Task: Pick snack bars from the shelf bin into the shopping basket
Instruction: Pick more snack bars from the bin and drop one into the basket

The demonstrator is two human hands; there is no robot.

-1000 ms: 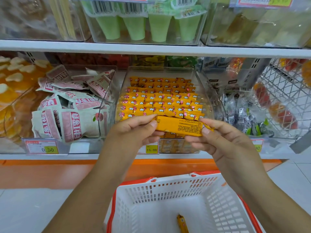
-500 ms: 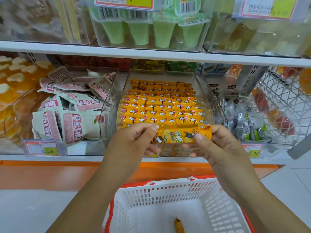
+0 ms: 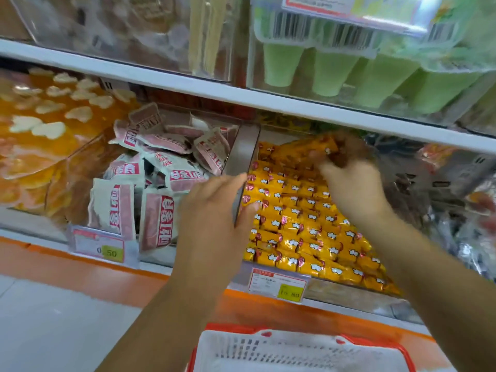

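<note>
left hand (image 3: 214,221): bare | left forearm (image 3: 166,304): uncovered | right hand (image 3: 351,183): bare | right forearm (image 3: 442,277): uncovered

Legible print on the shop shelf.
The white shelf tag with a yellow patch (image 3: 98,248), below the pink-and-white foil packets (image 3: 158,221), reads "0.50"; the packets bear Chinese characters, among them "零食". The red-edged white price tag (image 3: 279,284) under the clear plastic bin (image 3: 243,151) of yellow-wrapped snack bars (image 3: 308,237) shows "1?.80", second digit unclear. Black barcodes (image 3: 292,28) top the pale green cup packs (image 3: 332,73).
</note>
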